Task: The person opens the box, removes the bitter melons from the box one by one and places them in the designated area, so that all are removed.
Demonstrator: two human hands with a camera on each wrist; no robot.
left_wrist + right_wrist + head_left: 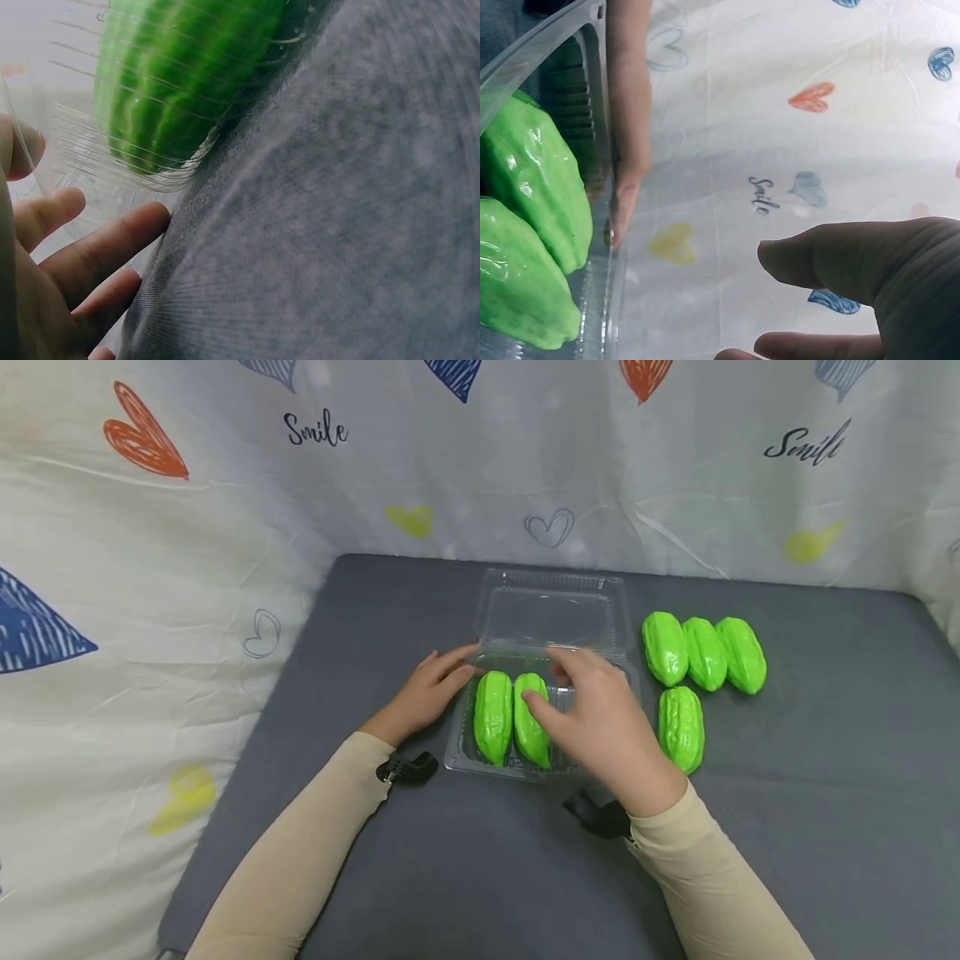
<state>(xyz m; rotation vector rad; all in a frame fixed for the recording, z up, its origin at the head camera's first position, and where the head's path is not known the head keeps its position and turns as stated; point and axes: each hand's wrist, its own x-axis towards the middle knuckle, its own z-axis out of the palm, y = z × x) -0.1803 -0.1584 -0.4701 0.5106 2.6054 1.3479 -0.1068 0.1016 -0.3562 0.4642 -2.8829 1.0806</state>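
A clear plastic clamshell box [454, 750] stands on the table, its lid [555, 610] folded back. Two bright green ridged gourds lie side by side in its left part, a left one [492, 718] and a right one [534, 748]. At the box's left side is my left hand [425, 695], fingers extended along the wall near the hinge; the left wrist view shows these fingers [112, 247] spread beside the clear wall. Over the box's right part hovers my right hand [603, 727], thumb and fingers apart with nothing between them. It hides some of the right gourd and the tray behind it.
Right of the box lie more green gourds: a row of three [705, 653] and a single one [681, 727] in front, close to my right wrist. A grey cloth covers the table [480, 877]. A patterned white curtain [480, 468] hangs at the back and left.
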